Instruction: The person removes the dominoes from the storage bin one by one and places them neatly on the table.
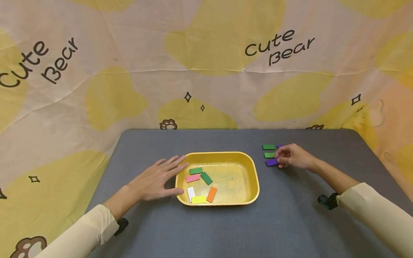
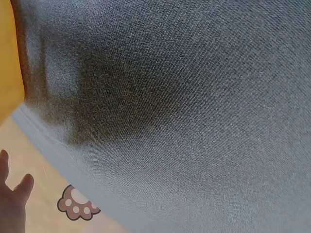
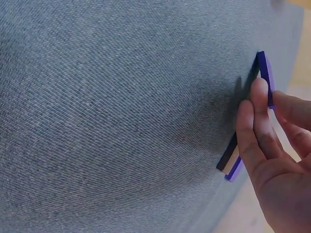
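Bright, even light; soft shadows; wide-angle edge bending; wrist views slightly blurred.

A gray table (image 1: 226,229) with round corners sits in the middle. Its top looks like soft woven cloth. Behind it and around it hangs a big wrinkly sheet (image 1: 129,89), cream with yellow blobs. It says "Cute Bear" (image 1: 279,46) in dark letters. Little brown paw prints (image 1: 168,124) and small stars (image 1: 188,97) are on it. The light is soft and even.
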The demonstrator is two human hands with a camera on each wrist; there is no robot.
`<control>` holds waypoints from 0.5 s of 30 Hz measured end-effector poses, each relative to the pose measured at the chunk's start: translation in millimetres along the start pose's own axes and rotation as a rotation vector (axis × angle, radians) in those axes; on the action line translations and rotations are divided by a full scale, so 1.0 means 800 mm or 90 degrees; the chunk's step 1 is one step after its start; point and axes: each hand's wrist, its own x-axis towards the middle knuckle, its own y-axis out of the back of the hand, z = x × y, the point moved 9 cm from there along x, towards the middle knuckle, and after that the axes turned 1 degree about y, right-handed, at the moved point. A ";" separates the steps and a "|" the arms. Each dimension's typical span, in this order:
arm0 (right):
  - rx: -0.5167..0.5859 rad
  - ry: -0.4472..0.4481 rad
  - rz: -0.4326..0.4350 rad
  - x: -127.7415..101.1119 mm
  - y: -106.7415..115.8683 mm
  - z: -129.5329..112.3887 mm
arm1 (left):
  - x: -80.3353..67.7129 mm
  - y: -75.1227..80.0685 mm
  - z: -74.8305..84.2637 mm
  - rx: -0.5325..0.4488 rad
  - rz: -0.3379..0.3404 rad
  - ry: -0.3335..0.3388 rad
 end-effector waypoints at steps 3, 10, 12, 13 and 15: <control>-0.011 -0.001 0.006 0.000 0.000 0.002 | 0.000 0.000 0.000 -0.002 -0.001 0.001; -0.025 -0.002 0.007 -0.001 0.000 0.008 | 0.000 0.000 0.000 -0.002 -0.002 0.002; -0.025 -0.004 0.006 -0.001 0.000 0.009 | 0.000 0.000 0.000 -0.001 -0.003 0.001; -0.027 -0.005 0.006 -0.002 0.000 0.009 | 0.000 0.000 0.000 -0.001 -0.002 -0.001; -0.032 -0.007 0.006 -0.002 0.000 0.009 | 0.000 0.001 0.000 0.000 -0.002 -0.003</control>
